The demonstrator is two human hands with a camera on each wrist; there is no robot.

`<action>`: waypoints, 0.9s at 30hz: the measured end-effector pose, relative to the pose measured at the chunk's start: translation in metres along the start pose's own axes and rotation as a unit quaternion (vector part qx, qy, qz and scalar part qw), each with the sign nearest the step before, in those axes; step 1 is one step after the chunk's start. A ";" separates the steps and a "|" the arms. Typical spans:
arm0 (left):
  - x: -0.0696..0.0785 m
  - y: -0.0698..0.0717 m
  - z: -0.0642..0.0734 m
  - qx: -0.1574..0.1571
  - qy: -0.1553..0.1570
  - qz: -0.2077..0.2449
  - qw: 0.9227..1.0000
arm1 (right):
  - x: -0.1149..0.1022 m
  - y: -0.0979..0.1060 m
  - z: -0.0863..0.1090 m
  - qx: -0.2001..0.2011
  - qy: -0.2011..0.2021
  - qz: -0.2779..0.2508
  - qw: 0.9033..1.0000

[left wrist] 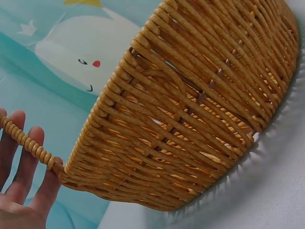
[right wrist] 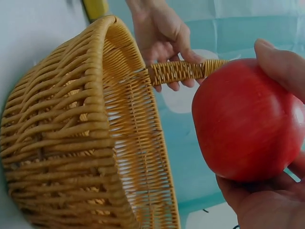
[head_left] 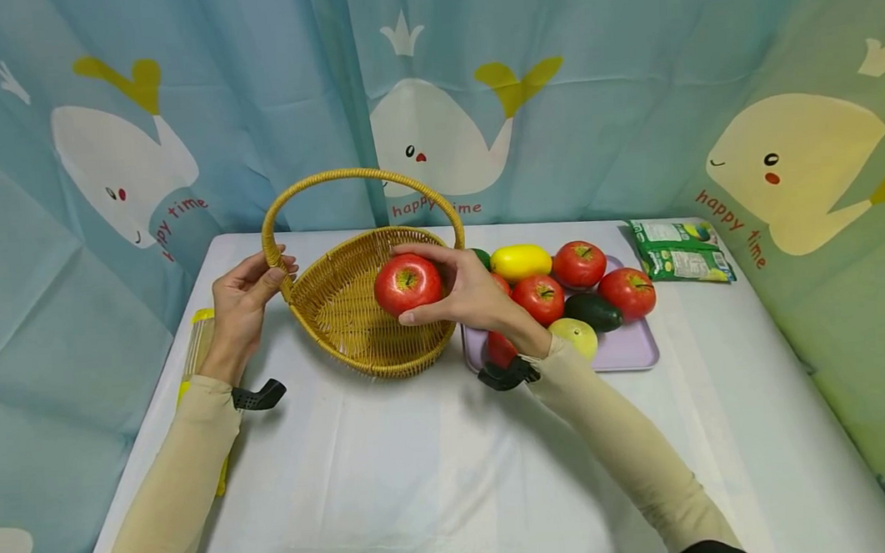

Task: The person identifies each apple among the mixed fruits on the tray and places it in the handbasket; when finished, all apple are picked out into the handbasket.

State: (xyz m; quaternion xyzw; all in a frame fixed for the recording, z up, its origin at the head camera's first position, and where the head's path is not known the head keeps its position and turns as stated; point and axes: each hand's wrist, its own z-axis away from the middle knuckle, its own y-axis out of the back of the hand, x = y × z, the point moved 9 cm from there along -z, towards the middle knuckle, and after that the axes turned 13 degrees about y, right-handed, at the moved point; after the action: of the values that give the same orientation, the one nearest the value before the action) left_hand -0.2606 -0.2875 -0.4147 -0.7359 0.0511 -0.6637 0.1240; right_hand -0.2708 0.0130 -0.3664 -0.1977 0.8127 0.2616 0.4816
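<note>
A woven tan wicker basket (head_left: 339, 307) with a tall arched handle (head_left: 358, 173) stands on the table, and no items show in the part of its inside I can see. My left hand (head_left: 244, 299) grips the handle near its left base; in the left wrist view its fingers (left wrist: 35, 157) lie behind the handle. Between the thumb and fingers of my right hand (head_left: 473, 287) is a red apple (head_left: 407, 284), held above the right part of the basket. From the right wrist view, the apple (right wrist: 248, 121) appears beside the basket's open rim, apart from it.
Right of the basket, a lilac tray (head_left: 630, 354) carries several red apples (head_left: 579, 264), a yellow fruit (head_left: 521, 261), a dark green avocado-like fruit (head_left: 593, 311) and a pale green round fruit (head_left: 575, 336). Green packets (head_left: 681, 251) lie at the back right. A yellow-edged package (head_left: 203, 322) lies under the left arm.
</note>
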 end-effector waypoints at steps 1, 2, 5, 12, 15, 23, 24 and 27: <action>0.000 0.000 0.000 0.000 0.000 -0.001 1.000 | 0.001 -0.001 -0.002 -0.001 0.001 0.002 1.000; 0.000 0.000 0.000 0.000 -0.001 -0.001 1.000 | 0.002 -0.002 -0.004 -0.001 0.001 0.000 1.000; 0.000 -0.001 0.000 -0.001 0.001 -0.002 1.000 | 0.007 -0.006 -0.009 0.000 -0.004 -0.005 1.000; -0.004 -0.002 0.002 -0.002 0.012 -0.007 1.000 | 0.019 -0.008 -0.020 0.023 -0.033 0.005 0.999; -0.003 -0.002 0.003 0.002 0.009 -0.011 1.000 | 0.024 -0.008 -0.026 0.030 -0.040 0.011 0.999; -0.001 -0.001 0.001 0.004 0.004 -0.006 1.000 | 0.036 -0.008 -0.039 0.029 -0.070 0.023 0.997; -0.001 -0.001 0.001 0.004 0.004 -0.005 1.000 | 0.038 -0.008 -0.041 0.028 -0.074 0.022 0.997; 0.000 -0.001 0.001 0.003 0.004 -0.003 1.000 | 0.042 -0.009 -0.045 0.026 -0.083 0.021 0.996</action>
State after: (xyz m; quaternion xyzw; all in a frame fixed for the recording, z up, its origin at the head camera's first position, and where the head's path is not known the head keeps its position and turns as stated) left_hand -0.2600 -0.2862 -0.4149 -0.7328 0.0475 -0.6674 0.1239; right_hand -0.3158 -0.0249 -0.3878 -0.1454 0.7807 0.2658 0.5465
